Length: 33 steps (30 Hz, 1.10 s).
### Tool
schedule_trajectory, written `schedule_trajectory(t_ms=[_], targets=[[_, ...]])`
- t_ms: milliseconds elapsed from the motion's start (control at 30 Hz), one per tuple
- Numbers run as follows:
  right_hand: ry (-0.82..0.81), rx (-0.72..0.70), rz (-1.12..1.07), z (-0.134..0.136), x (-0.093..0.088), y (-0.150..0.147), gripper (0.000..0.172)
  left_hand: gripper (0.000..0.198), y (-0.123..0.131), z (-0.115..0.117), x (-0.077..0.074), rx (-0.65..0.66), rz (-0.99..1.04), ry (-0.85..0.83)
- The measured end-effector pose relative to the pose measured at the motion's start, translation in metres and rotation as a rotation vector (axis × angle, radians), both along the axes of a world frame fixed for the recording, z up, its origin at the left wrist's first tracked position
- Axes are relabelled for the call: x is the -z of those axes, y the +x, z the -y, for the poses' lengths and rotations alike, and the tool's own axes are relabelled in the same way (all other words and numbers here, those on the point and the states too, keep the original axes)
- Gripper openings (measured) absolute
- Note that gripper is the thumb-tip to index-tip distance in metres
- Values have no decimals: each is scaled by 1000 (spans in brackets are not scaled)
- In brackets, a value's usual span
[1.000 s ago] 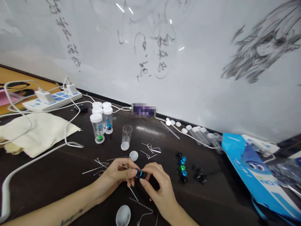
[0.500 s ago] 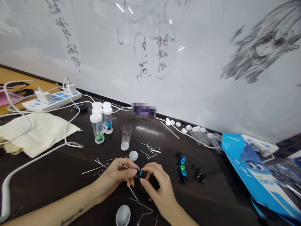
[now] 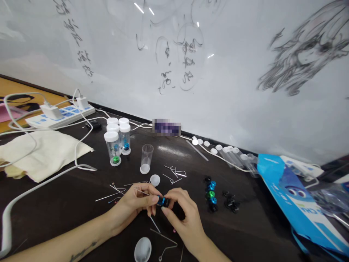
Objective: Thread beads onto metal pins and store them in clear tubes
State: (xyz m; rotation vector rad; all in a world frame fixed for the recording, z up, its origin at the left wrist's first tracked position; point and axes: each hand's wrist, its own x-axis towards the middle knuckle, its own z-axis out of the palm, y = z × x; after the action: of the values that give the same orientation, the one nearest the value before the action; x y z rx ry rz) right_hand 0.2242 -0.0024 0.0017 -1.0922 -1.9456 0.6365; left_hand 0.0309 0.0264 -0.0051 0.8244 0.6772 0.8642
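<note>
Between my two hands is a small blue and black spool-like part (image 3: 163, 201). My left hand (image 3: 139, 202) pinches its left end, with a thin metal wire (image 3: 141, 191) running along the fingers. The thumb and fingers of my right hand (image 3: 185, 214) close on the part's black right end. Below my hands lie a bent wire (image 3: 167, 238) and a white round cap (image 3: 143, 249). A small white cap (image 3: 155, 180) and an open clear tube (image 3: 147, 159) are just beyond my left hand.
Capped clear tubes (image 3: 112, 149) stand at the left, near a cloth (image 3: 46, 153) and a power strip (image 3: 68, 113). Blue, green and black spools (image 3: 211, 194), black clips (image 3: 230, 202) and a blue bag (image 3: 297, 203) are to the right. Bent wires (image 3: 174, 174) lie beyond my hands.
</note>
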Motion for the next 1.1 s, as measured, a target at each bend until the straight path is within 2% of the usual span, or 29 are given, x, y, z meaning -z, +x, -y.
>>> schedule_trajectory(t_ms=[200, 400, 567, 833, 1100], targets=[[-9, -14, 14, 0, -1, 0, 6, 18, -1, 0, 0, 6, -3, 1], [-20, -13, -10, 0, 0, 0, 13, 17, 0, 1, 0, -1, 9, 1], [-27, -22, 15, 0, -2, 0, 5, 16, 0, 0, 2, 9, 13, 3], [-9, -23, -4, -1, 0, 0, 12, 17, 0, -2, 1, 13, 17, 4], [-23, -34, -1, 0, -1, 1, 8, 17, -1, 0, 1, 10, 25, 4]])
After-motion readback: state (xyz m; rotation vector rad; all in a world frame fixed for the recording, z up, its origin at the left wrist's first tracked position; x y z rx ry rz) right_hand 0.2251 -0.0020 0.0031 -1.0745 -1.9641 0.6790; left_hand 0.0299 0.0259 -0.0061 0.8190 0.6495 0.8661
